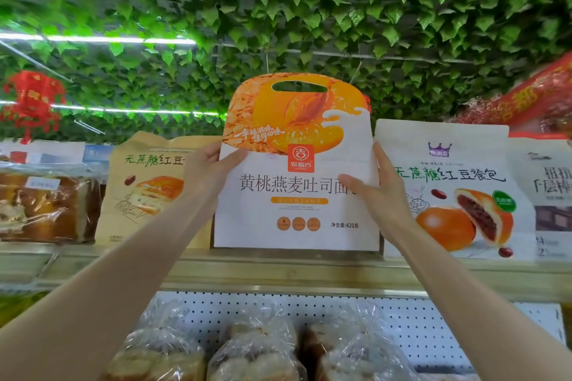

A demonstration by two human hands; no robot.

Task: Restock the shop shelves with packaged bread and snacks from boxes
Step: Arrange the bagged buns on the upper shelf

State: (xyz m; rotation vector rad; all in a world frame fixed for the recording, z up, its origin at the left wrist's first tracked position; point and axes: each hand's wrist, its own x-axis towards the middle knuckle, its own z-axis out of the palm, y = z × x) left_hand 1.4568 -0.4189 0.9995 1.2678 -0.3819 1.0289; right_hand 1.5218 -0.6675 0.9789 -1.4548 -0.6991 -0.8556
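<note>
A white and orange bread bag (294, 182) with a cut-out handle stands upright on the top shelf (278, 269). My left hand (210, 170) grips its left edge, thumb across the front. My right hand (374, 189) holds its right edge, thumb on the front too. The bag sits between a brown paper bread bag (145, 189) on its left and a white red-bean bun bag (455, 195) on its right.
Clear-wrapped loaves (46, 204) fill the shelf's far left; another white package (554, 198) stands at far right. On the lower shelf with a white pegboard back (418, 325) lie several clear bags of bread (257, 349). Leafy vines and red decorations hang overhead.
</note>
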